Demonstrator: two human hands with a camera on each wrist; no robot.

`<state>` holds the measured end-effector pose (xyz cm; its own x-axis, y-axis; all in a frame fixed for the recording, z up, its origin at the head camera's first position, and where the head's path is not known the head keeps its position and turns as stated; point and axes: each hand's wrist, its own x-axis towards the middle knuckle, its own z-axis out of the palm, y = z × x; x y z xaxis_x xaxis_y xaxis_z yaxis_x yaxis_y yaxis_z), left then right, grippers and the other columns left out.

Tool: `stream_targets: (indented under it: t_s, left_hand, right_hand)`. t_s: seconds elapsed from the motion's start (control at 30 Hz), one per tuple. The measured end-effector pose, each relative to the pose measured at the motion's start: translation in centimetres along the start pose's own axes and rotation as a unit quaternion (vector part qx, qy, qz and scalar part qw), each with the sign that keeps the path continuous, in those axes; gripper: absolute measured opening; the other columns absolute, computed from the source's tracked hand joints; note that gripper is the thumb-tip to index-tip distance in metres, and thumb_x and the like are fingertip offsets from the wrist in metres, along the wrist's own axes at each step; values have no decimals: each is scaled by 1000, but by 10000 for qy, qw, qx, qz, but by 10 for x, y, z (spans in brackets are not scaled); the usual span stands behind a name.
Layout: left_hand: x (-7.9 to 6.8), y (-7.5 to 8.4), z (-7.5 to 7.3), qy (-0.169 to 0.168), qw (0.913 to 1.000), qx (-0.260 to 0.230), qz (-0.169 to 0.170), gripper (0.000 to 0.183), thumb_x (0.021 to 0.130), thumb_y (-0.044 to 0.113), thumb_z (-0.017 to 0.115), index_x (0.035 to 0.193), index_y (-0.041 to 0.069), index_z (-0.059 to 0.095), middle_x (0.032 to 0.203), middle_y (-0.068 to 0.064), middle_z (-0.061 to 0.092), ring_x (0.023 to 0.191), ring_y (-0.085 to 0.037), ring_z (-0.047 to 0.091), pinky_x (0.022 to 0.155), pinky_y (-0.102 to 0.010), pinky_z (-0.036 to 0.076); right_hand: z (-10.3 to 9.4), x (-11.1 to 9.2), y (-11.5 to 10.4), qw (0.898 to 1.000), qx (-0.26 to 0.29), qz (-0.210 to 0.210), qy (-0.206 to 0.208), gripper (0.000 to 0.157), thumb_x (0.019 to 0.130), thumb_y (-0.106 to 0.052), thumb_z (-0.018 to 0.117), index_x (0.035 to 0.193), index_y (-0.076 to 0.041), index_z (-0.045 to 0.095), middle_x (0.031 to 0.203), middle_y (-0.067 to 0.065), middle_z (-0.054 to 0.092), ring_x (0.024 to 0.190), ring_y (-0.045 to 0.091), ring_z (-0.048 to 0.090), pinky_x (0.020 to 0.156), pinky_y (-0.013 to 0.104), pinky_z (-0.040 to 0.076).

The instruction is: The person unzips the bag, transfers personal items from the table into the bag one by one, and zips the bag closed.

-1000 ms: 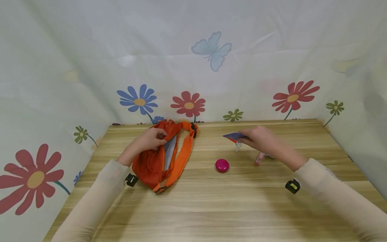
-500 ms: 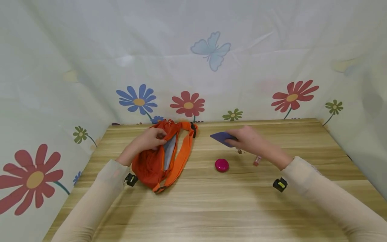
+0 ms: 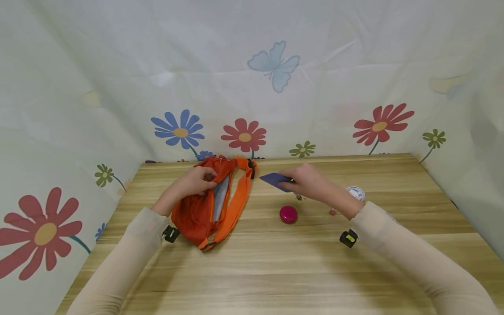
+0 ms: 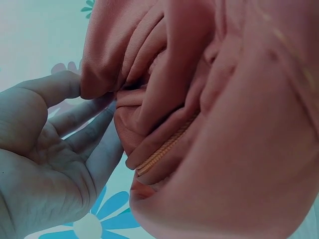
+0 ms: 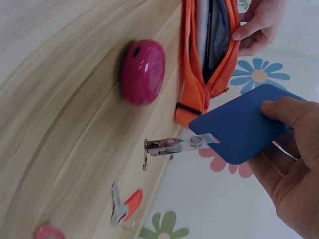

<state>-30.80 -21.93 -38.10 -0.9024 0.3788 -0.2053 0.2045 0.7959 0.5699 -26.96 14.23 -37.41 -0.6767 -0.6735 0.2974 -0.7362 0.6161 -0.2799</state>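
An orange waist bag (image 3: 193, 218) lies on the left of the table, its zip undone and its grey lining showing. My left hand (image 3: 194, 181) pinches the fabric at the edge of its opening; in the left wrist view thumb and fingers meet on the bag (image 4: 224, 159). My right hand (image 3: 313, 183) holds a flat blue card holder (image 5: 244, 124) by one end, thumb on top. From the holder hangs a clear strap with a metal clip (image 5: 164, 145). The holder is in the air, to the right of the bag and apart from it.
A round magenta case (image 3: 288, 214) sits mid-table. A key with a red tag (image 5: 132, 203) lies near it. Partly behind the right forearm are a coiled white cable (image 3: 356, 192) and a small pink item (image 3: 332, 211). A floral curtain (image 3: 220, 78) borders the table.
My right hand has moved left with the card holder, away from the key and towards the bag. The left hand keeps its hold on the bag, which stays in place.
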Motion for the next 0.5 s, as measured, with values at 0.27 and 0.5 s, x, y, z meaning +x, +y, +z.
stream_targets:
  t_s: [0.27,0.5]
  left_hand:
    - [0,0,0,-69,9999,-22,-89,31,99,13,64,127,-2,62,115,-19,67,87,-22,66,67,-32,60]
    - [1,6,-4,-203,9996,173,-105,32,99,10,64,127,-4,61,117,-20,66,90,-25,66,66,-32,60]
  right_hand:
    - [11,22,-8,9986,464,241,71,14,96,-19,72,87,-11,65,64,-6,54,56,9,47,54,23,39]
    - [21,41,-15,9898,1147,846,75,13,97,-21,71,101,-8,70,81,2,70,68,14,60,64,26,51]
